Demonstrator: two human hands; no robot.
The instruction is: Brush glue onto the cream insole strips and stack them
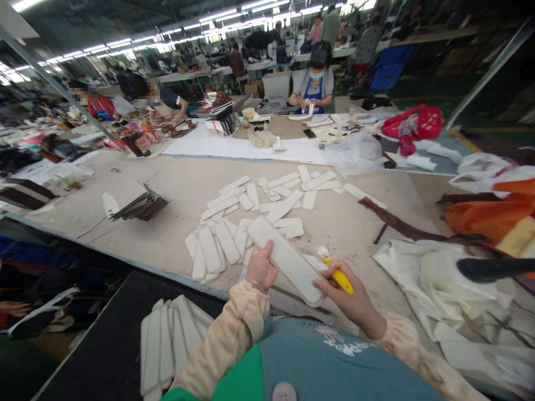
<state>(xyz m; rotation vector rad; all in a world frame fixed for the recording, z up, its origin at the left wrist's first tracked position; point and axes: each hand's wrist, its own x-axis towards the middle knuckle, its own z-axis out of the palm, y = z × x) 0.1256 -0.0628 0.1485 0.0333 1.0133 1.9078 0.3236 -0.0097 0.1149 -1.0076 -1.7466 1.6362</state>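
Pale strip (290, 262), long axis diagonal, far left to near right

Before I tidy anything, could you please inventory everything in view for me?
Long worktable: one, beige, centre
Held flat rounded strip: one, whitish, centre front
Loose flat strips: many, whitish, table's middle
Narrow flat strips: several, whitish, on black surface, lower left
Small brush: one, yellow handle, right of centre
Pile of thin pieces: one, dark and whitish, left
Long limp strip: one, brown, right
Crumpled material: one heap, orange, right edge
Plastic bags: several, red and whitish, right
Other people: several, varied clothing, background
The rest: too blurred to count
Left hand: one, beige sleeve, on held strip
Right hand: one, beige sleeve, on brush and strip
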